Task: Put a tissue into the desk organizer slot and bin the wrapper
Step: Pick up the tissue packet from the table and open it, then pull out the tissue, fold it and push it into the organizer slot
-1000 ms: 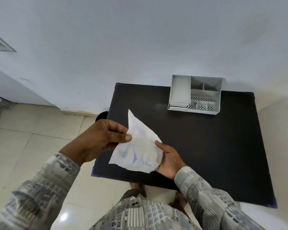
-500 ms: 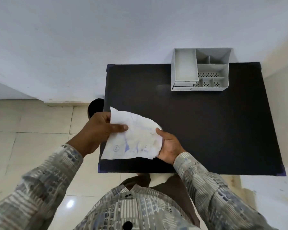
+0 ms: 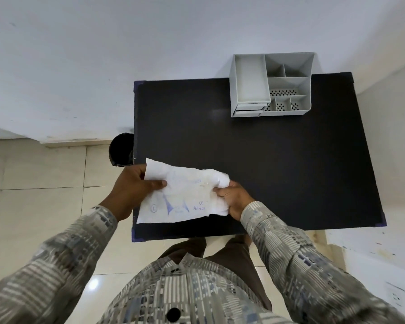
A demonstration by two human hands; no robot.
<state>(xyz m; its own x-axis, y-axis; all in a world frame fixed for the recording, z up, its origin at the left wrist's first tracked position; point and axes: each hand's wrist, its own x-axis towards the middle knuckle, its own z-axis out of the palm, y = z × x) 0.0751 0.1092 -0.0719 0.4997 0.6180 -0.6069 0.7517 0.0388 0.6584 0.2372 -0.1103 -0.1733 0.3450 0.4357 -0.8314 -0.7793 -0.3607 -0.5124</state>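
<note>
1 desk (image 3: pixel 278 160), 1 grey organizer (image 3: pixel 270 86) w/ approx 7 compartments, 1 white wrapper (image 3: pixel 185 195), 1 black bin (image 3: pixel 121 149), 2 hands: left hand (image 3: pixel 132 191), right hand (image 3: pixel 234 198).

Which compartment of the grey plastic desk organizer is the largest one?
The long rectangular compartment on the left side of the grey plastic desk organizer; the others are smaller, some with perforated floors.

A black bench (image 3: pixel 278 160) with purple corner caps stands against a white wall (image 3: pixel 103 54). The floor (image 3: pixel 33 206) is pale cream tile with thin grout lines and a bright glare spot. A white socket (image 3: pixel 396 295) sits on a white surface at the lower right, flecked with small paint marks.
</note>
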